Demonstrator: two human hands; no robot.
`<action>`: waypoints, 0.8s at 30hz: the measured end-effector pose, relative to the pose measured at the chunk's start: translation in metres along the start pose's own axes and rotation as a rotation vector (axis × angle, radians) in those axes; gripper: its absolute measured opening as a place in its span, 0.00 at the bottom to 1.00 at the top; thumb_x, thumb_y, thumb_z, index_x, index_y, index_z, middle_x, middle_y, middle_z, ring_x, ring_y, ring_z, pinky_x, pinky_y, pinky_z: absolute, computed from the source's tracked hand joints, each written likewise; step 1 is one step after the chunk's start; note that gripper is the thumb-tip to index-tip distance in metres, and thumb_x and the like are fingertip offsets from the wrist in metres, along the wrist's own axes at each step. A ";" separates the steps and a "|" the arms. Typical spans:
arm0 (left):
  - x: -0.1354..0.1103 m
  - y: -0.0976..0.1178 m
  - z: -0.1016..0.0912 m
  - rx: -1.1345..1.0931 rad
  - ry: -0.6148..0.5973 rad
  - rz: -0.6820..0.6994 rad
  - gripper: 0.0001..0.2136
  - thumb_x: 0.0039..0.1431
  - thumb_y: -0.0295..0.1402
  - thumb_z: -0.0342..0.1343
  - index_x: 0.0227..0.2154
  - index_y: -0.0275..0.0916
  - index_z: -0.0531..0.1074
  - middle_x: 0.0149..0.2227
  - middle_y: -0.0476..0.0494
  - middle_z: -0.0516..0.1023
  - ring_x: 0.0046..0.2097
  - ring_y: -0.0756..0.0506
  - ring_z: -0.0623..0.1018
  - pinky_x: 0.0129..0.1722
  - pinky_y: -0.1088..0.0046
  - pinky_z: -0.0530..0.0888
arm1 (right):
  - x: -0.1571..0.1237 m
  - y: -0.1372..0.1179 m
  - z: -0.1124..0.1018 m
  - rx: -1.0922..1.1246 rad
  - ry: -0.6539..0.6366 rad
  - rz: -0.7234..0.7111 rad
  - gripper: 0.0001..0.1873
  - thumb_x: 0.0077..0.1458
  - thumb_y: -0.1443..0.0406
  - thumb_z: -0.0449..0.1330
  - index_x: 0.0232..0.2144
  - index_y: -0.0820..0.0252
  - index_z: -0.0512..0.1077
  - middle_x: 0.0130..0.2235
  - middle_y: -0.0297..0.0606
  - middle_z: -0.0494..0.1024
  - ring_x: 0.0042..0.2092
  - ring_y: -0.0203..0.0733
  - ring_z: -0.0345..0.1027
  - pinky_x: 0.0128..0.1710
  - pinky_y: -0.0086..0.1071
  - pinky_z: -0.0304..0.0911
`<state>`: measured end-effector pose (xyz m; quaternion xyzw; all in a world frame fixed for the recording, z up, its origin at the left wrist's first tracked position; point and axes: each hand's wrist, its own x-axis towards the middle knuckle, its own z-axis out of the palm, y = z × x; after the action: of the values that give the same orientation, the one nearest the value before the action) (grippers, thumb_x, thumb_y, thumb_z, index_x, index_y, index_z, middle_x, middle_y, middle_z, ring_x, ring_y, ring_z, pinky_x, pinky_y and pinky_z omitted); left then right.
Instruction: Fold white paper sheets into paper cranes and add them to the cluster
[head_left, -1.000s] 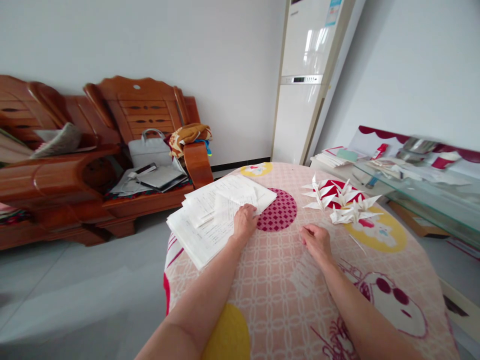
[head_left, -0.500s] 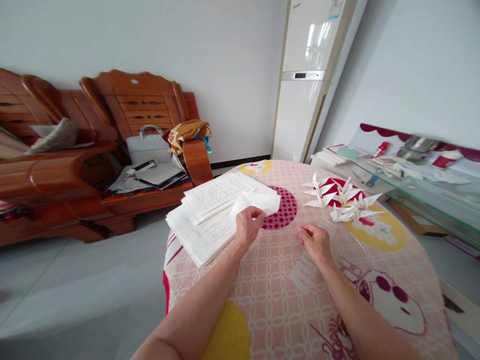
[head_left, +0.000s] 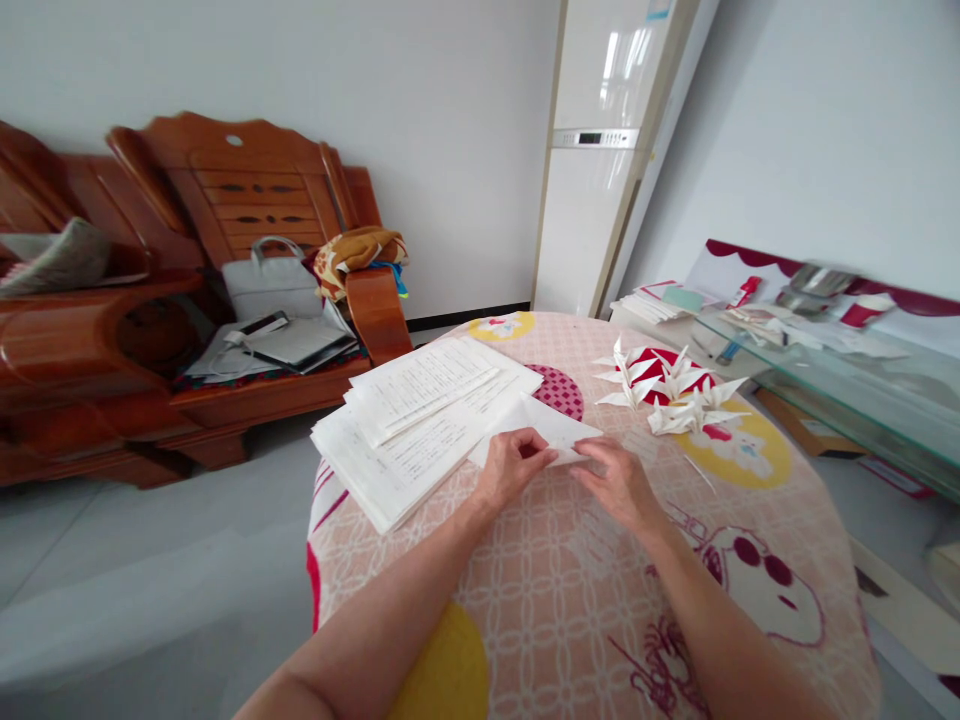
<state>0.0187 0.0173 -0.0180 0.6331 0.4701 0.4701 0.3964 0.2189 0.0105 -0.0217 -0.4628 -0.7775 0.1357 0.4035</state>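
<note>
A sheet of white paper (head_left: 551, 418), folded into a triangle-like shape, is held between my two hands over the table. My left hand (head_left: 514, 462) pinches its near edge with thumb and fingers. At its right corner, my right hand (head_left: 616, 474) has closed finger and thumb on the paper. To the left lies a stack of written sheets (head_left: 420, 465), partly overlapped by the folded sheet. Several white paper cranes (head_left: 697, 408) stand at the right, beyond my right hand.
The round table wears a patterned pink cloth (head_left: 540, 570). A thin white strip (head_left: 701, 474) lies near the cranes. On the right is a glass shelf (head_left: 810, 375) with papers and a metal bowl (head_left: 825, 278). A wooden sofa (head_left: 247, 200) and a tall air conditioner (head_left: 589, 210) stand behind.
My right hand has moved left and up from the bare cloth to take hold of the paper. The sheet now spreads wider between both hands. The view has shifted slightly.
</note>
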 end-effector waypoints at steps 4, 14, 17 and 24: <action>0.001 0.000 -0.008 0.098 -0.161 0.087 0.08 0.55 0.35 0.61 0.26 0.35 0.76 0.25 0.49 0.76 0.27 0.51 0.71 0.28 0.76 0.65 | 0.001 0.006 -0.007 0.042 -0.108 0.004 0.07 0.54 0.69 0.59 0.28 0.59 0.78 0.35 0.44 0.83 0.39 0.47 0.76 0.41 0.39 0.70; 0.008 -0.024 -0.020 0.587 -0.374 0.362 0.13 0.54 0.23 0.56 0.40 0.39 0.79 0.46 0.41 0.81 0.49 0.42 0.79 0.52 0.66 0.73 | 0.005 0.017 -0.041 0.287 -0.145 0.243 0.07 0.46 0.66 0.62 0.27 0.58 0.81 0.34 0.42 0.84 0.39 0.49 0.78 0.43 0.39 0.70; 0.015 -0.033 -0.028 0.565 -0.322 0.380 0.17 0.51 0.20 0.56 0.43 0.38 0.80 0.49 0.39 0.81 0.52 0.41 0.78 0.55 0.63 0.73 | 0.004 0.025 -0.049 0.400 -0.119 0.385 0.08 0.45 0.65 0.63 0.28 0.59 0.82 0.34 0.41 0.85 0.39 0.49 0.78 0.46 0.40 0.69; 0.017 -0.019 -0.038 0.233 -0.222 0.354 0.08 0.58 0.33 0.60 0.38 0.38 0.80 0.44 0.40 0.83 0.46 0.42 0.81 0.49 0.65 0.75 | 0.001 0.043 -0.047 0.484 0.047 0.470 0.06 0.43 0.64 0.64 0.26 0.58 0.81 0.35 0.41 0.85 0.42 0.50 0.78 0.50 0.42 0.67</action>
<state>-0.0203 0.0401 -0.0230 0.7950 0.3563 0.4025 0.2812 0.2804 0.0263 -0.0159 -0.5232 -0.5852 0.3953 0.4771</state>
